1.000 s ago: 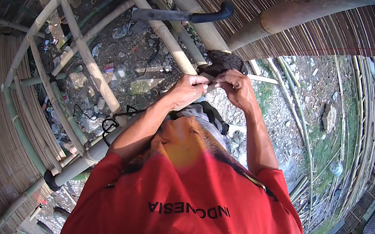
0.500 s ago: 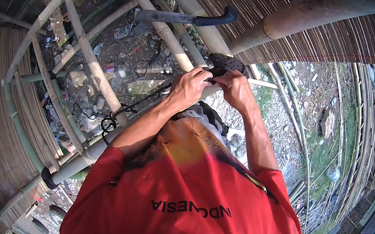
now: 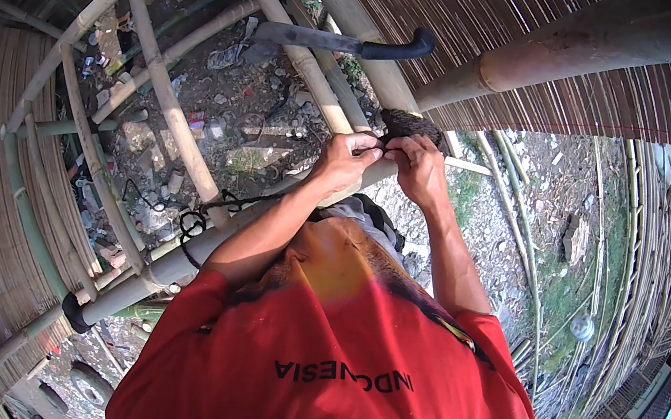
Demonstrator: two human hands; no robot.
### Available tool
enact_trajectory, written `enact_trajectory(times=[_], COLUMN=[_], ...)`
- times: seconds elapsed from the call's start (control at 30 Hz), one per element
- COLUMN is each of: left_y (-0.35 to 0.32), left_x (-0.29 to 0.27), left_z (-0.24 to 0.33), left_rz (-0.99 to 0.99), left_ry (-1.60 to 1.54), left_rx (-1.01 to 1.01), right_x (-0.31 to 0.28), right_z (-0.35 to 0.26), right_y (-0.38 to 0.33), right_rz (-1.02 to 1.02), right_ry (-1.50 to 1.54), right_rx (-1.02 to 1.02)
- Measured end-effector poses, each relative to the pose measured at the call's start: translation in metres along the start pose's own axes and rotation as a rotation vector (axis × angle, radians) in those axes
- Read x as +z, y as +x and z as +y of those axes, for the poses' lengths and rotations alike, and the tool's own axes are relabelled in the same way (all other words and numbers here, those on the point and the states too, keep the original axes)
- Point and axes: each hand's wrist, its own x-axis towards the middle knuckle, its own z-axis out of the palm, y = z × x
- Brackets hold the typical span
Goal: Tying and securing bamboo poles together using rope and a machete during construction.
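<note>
Both hands work close together at a bamboo joint just beyond my red shirt. My left hand (image 3: 346, 162) is closed, thumb and fingertips pinching a thin dark strand. My right hand (image 3: 419, 170) pinches the same dark strand beside it, fingertips nearly touching those of the left. Behind the right hand, a dark brown fibrous bundle (image 3: 411, 125) sits against the joint. A thick bamboo pole (image 3: 379, 176) passes under my hands. The strand's course between my fingers is mostly hidden.
A blade with a black curved handle (image 3: 398, 50) lies across the bamboo rails ahead. Black cord (image 3: 194, 225) hangs looped on the pole at left. A thick bamboo post (image 3: 541, 62) rises at right before a slatted panel (image 3: 641, 106). Rubble and litter cover the ground below.
The view has tilted slightly, so the frame and blade sit lower in the picture. My hands stay at the joint, still pinching, with the fingers shifted a little.
</note>
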Motion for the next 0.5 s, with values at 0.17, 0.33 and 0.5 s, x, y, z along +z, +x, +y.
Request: enact_trajectory(times=[0.17,0.33,0.5], left_y=[0.002,-0.008,-0.003], left_x=[-0.005,-0.001,0.006], left_z=[-0.004,0.000,-0.018], left_rz=[-0.019,0.107,0.149], left_ry=[0.185,0.300,0.169], left_rx=[0.064,0.281,0.239], right_x=[0.005,-0.007,-0.019], right_z=[0.005,0.008,-0.013], right_y=[-0.003,0.027,0.057], right_rz=[0.032,-0.126,-0.447], right_ry=[0.055,-0.076,-0.137], right_rx=[-0.007,-0.070,0.100])
